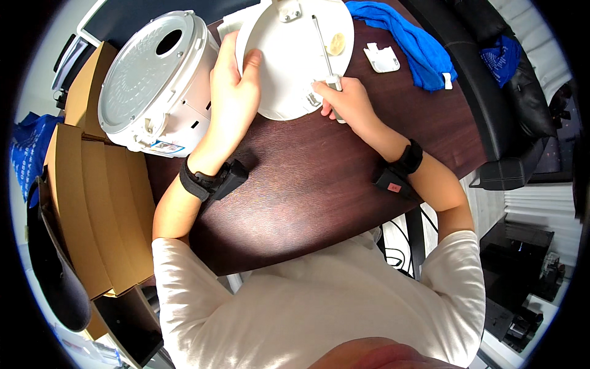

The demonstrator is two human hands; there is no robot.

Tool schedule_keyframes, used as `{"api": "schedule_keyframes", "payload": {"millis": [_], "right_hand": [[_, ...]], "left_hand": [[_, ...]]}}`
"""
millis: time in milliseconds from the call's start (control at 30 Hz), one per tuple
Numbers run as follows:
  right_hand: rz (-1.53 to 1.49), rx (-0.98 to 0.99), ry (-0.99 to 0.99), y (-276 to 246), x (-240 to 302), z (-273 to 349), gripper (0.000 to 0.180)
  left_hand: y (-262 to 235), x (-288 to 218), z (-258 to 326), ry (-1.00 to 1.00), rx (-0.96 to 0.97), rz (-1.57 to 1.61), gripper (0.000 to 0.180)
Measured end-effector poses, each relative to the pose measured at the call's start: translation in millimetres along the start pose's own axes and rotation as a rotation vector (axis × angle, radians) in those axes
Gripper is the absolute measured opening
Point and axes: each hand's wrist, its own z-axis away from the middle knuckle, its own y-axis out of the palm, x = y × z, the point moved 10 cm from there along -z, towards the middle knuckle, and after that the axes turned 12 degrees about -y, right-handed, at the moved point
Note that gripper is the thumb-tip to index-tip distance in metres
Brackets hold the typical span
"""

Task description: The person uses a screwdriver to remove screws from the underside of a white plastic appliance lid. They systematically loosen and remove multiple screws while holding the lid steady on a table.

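Screwdriver [327, 64] slanting away from the right hand, over a round white shell

From where I stand, its long axis is what counts: the handle sits in the right hand [350, 101], and the thin shaft runs away from the person, leaning slightly left over the shell's [276, 67] pale inner face. The tip ends near the far rim, just right of a small bracket [289, 10] fixed there; whether the shaft touches the shell, I can't tell. The right fingers are clamped around the handle, close beside a white catch [311, 93] at the near rim. Left of the tool, the left hand [239, 86] has its fingers closed on the shell's left rim, thumb inside, the others hidden behind. The right hand is plainly the nearer to the tool.

Crowding lies leftward, where a big white drum [150, 80] stands just beside the left hand. Beyond the right hand, a small white plastic piece [382, 58] and a blue cloth [421, 49] lie apart from the shell. Open room is toward the person: brown surface [295, 184] stretches bare between the forearms to its curved near edge, with more beside the right forearm.
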Motion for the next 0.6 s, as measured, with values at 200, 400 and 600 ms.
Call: {"api": "schedule_keyframes", "payload": {"millis": [200, 400, 600], "right_hand": [[-0.004, -0.015, -0.024, 7, 0, -5, 0.03], [0.117, -0.074, -0.124, 3, 18, -2, 0.026], [0.146, -0.084, -0.178, 2, 22, -2, 0.026]], "left_hand": [[0, 1, 0, 0.0, -0.009, -0.006, 0.026], [-1, 0, -1, 0.032, -0.017, -0.029, 0.026], [-1, 1, 0, 0.024, -0.019, -0.014, 0.026]]}}
